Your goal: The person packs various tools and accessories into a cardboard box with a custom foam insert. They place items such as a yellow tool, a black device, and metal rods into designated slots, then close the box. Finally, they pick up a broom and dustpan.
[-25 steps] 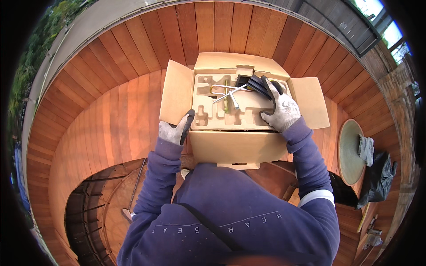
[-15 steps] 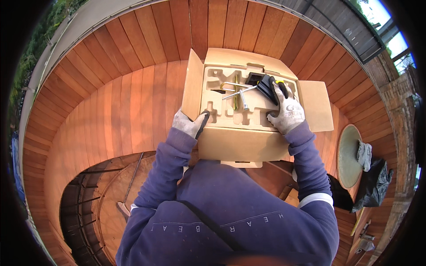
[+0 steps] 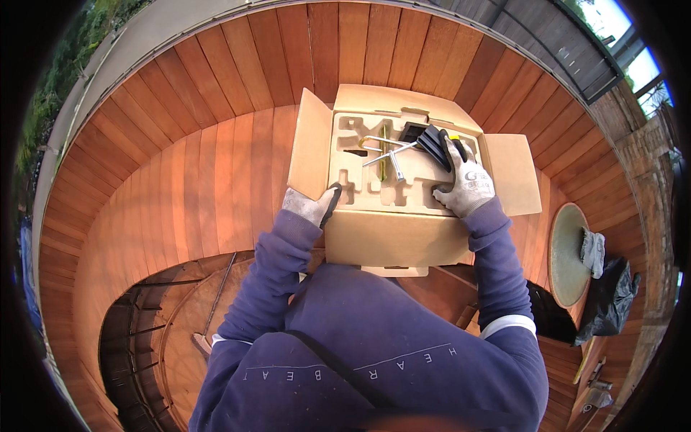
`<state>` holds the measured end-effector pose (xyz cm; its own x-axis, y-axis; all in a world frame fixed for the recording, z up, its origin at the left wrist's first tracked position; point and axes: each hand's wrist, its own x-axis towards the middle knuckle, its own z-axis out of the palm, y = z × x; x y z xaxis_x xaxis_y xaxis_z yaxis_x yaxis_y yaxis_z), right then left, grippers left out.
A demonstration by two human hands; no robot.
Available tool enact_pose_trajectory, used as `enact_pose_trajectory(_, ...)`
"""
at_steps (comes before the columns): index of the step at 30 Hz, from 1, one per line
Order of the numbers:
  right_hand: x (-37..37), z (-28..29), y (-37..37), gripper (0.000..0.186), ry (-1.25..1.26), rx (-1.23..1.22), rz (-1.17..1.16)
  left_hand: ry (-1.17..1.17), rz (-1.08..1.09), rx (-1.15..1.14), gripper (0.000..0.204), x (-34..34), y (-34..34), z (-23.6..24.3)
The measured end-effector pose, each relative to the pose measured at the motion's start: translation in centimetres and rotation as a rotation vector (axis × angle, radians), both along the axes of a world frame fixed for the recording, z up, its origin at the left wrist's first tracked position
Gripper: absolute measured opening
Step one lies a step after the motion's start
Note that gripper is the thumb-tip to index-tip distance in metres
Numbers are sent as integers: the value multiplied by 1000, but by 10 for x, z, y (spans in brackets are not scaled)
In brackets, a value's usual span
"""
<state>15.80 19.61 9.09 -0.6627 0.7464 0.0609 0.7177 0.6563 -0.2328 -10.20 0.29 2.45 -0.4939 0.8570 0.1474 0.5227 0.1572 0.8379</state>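
An open cardboard box sits in front of my body with a moulded pulp tray inside. My left hand, in a white glove with dark fingertips, closes on the box's near left edge, thumb over the rim. My gloved right hand lies over the tray's right side, fingers stretched and thumb apart. Its fingers touch a black ribbed part; a bit of yellow shows beside them. Left of that part, a metal socket wrench, a bent metal rod and a yellow-green strip lie across the tray.
A curved wooden bench with a slatted backrest wraps around me. To the right are a round greenish disc, a grey glove and a black plastic bag. The box's right flap sticks outward.
The box has shifted slightly nearer to me in the picture, and its left flap leans further outward. Both hands stay at about the same places on it.
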Motion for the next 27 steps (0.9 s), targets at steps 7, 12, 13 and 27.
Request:
enact_pose_trajectory(7,17,-9,36,60,284,35,72,328,-14,257,23,-5,1,-26)
enact_pose_trajectory(12,26,-12,41,53,660,-120,32,313,-19,158,24,2,-7,-20)
enact_pose_trajectory(13,33,-8,43,52,730,-166,7,618,-37,261,21,-4,-6,-30)
enact_pose_trajectory(27,66,9,44,37,533,270,-211,-5,106,70,14,-6,-15,-37)
